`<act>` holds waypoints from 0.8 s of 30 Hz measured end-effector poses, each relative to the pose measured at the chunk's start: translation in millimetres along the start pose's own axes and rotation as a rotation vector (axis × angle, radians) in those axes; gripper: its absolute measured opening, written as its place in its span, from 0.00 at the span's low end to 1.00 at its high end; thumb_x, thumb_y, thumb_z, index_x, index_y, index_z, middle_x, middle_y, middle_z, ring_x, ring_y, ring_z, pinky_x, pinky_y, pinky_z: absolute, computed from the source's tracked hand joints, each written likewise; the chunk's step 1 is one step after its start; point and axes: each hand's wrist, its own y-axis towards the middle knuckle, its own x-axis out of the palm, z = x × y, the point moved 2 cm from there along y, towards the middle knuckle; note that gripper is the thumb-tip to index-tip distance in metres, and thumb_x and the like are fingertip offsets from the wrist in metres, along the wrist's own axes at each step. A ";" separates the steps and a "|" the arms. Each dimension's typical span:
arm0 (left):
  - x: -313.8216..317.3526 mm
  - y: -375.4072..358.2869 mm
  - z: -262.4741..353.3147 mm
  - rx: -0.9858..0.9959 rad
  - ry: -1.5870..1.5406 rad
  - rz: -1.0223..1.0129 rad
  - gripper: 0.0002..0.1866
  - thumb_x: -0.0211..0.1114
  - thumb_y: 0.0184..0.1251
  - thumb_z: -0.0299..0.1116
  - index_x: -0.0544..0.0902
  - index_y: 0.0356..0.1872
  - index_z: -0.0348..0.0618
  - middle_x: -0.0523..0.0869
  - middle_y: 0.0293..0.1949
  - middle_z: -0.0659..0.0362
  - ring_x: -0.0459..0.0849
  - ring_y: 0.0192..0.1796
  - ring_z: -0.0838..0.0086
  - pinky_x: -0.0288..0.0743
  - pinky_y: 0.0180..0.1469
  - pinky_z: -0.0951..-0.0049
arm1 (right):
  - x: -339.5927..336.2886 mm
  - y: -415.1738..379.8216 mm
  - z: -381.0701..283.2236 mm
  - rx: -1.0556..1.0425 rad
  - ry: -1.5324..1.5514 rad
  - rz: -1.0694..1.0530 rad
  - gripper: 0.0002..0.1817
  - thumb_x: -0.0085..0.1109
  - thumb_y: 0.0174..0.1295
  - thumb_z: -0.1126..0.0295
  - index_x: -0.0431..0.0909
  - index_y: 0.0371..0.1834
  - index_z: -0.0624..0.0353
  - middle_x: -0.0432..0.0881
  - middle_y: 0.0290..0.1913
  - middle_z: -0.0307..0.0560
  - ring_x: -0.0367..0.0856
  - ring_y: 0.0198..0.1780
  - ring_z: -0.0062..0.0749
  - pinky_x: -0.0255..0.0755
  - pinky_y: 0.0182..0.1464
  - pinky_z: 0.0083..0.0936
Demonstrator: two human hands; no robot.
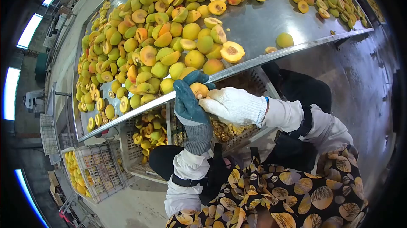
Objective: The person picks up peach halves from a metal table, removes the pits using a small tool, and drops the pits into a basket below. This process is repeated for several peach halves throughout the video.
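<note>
My left hand (pixel 189 106), in a dark teal coated glove, is closed around a yellow peach (pixel 198 89) at the near edge of the metal table (pixel 254 26). My right hand (pixel 234 106) wears a white knit glove. Its fingers are pinched together against the peach's near side; whatever they hold is hidden. Just beyond my hands lie many yellow-green peaches, whole and halved. One cut half (pixel 232 52) with its brown stone showing rests close to the table's rim.
Under the table edge stand a crate of peach pieces (pixel 148 137) and another crate (pixel 260 79) with brown stones or scraps. A crate of yellow fruit (pixel 99 173) is on the floor at left. One whole peach (pixel 284 40) sits alone at right.
</note>
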 end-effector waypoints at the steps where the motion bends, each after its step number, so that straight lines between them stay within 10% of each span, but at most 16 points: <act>1: 2.7 0.5 3.9 0.022 0.019 -0.005 0.31 0.38 0.85 0.53 0.79 0.54 0.32 0.86 0.45 0.51 0.84 0.48 0.67 0.77 0.54 0.69 | -1.3 -4.2 7.1 0.138 0.054 -0.031 0.32 0.41 0.76 0.43 0.77 0.36 0.65 0.77 0.20 0.47 0.81 0.26 0.32 0.73 0.32 0.30; 2: 6.8 -1.2 12.1 0.039 0.037 -0.011 0.31 0.38 0.85 0.53 0.79 0.54 0.32 0.86 0.45 0.51 0.84 0.48 0.67 0.77 0.54 0.69 | -14.5 -4.0 -12.8 0.498 0.451 -0.216 0.31 0.43 0.75 0.42 0.77 0.35 0.63 0.76 0.19 0.44 0.77 0.19 0.30 0.70 0.24 0.28; 5: 10.6 -1.8 20.2 0.250 0.179 -0.050 0.30 0.37 0.86 0.51 0.78 0.53 0.32 0.85 0.45 0.51 0.84 0.45 0.68 0.78 0.52 0.68 | -18.7 -14.2 -7.9 0.735 1.046 -0.373 0.30 0.46 0.75 0.40 0.76 0.33 0.60 0.73 0.17 0.40 0.68 0.11 0.25 0.63 0.15 0.24; 10: 10.0 -1.1 19.8 0.097 -0.067 -0.201 0.32 0.36 0.85 0.53 0.79 0.52 0.31 0.85 0.43 0.50 0.85 0.41 0.69 0.80 0.48 0.70 | -13.4 -21.3 2.9 0.741 1.796 -0.597 0.30 0.42 0.75 0.37 0.73 0.36 0.55 0.62 0.14 0.29 0.58 0.08 0.14 0.50 0.05 0.13; 17: 2.4 0.9 11.6 0.029 0.068 -0.275 0.35 0.35 0.85 0.55 0.82 0.48 0.32 0.87 0.40 0.52 0.85 0.41 0.69 0.79 0.51 0.68 | -25.4 -22.2 -6.4 0.786 0.923 -0.418 0.29 0.49 0.72 0.38 0.76 0.35 0.56 0.67 0.15 0.33 0.62 0.09 0.16 0.56 0.09 0.18; 21: -6.3 7.5 -8.2 -0.058 0.033 -0.330 0.35 0.39 0.83 0.57 0.84 0.46 0.32 0.88 0.38 0.52 0.86 0.40 0.69 0.80 0.49 0.70 | -23.0 -15.4 9.3 -0.056 -0.091 -0.080 0.26 0.53 0.69 0.40 0.80 0.40 0.55 0.76 0.17 0.54 0.78 0.15 0.44 0.70 0.16 0.37; 24: -33.0 11.8 -16.3 -0.322 -0.045 -0.250 0.35 0.44 0.81 0.58 0.86 0.43 0.32 0.89 0.35 0.52 0.86 0.36 0.71 0.81 0.45 0.73 | -33.3 -22.5 -2.8 -0.045 -0.419 -0.159 0.22 0.60 0.65 0.43 0.79 0.33 0.53 0.77 0.17 0.52 0.81 0.20 0.50 0.71 0.19 0.43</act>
